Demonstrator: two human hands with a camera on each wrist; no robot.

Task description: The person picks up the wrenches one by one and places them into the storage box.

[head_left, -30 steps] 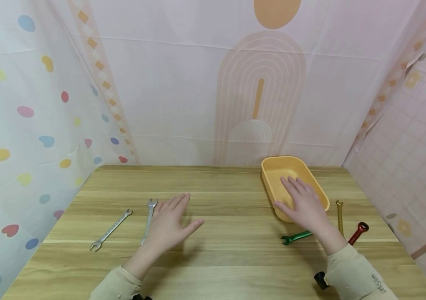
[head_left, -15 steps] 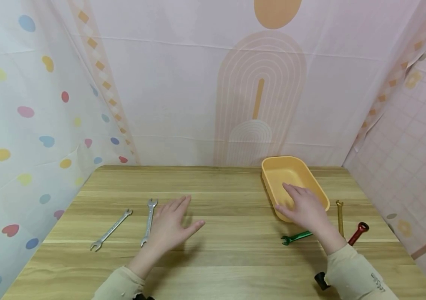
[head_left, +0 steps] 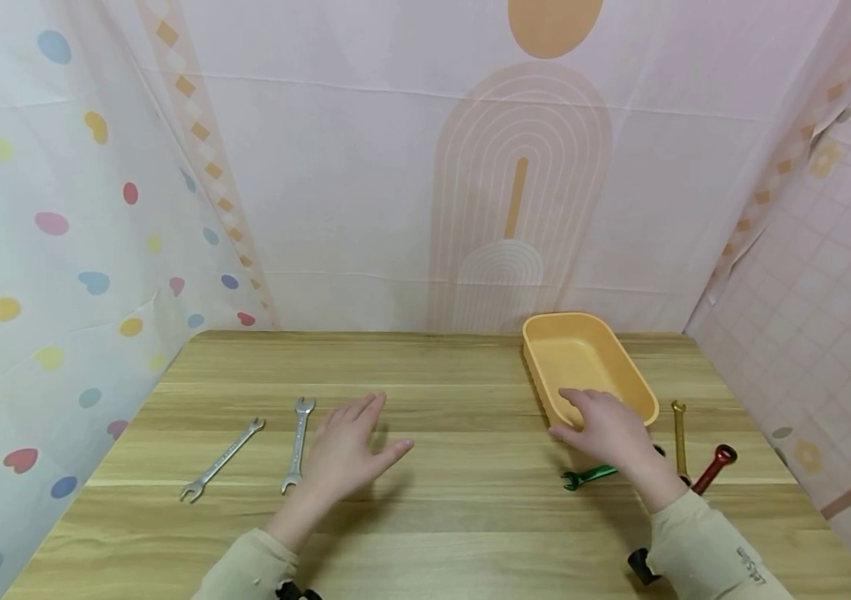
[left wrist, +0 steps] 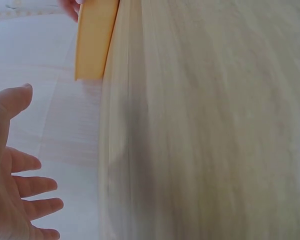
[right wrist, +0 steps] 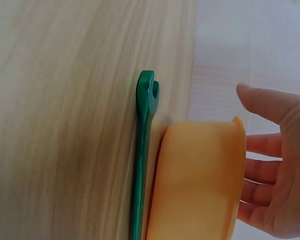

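My left hand (head_left: 361, 437) lies open and flat low over the wooden table (head_left: 455, 500), fingers spread, just right of a silver wrench (head_left: 296, 442). A second silver wrench (head_left: 221, 460) lies further left. My right hand (head_left: 590, 421) is open over the near end of the yellow tray (head_left: 620, 367), holding nothing. A green wrench (head_left: 588, 476) lies just below that hand. The right wrist view shows the green wrench (right wrist: 145, 150) alongside the tray's wall (right wrist: 200, 180), with my right hand (right wrist: 275, 165) hanging apart from it. In the left wrist view my left hand (left wrist: 15, 170) is empty.
A gold wrench (head_left: 678, 433) and a red wrench (head_left: 715, 467) lie right of the tray. A small black object (head_left: 638, 562) sits by my right sleeve. Fabric walls close in the table on three sides.
My right hand has drawn back from over the middle of the tray to its near end. The left hand has barely shifted.
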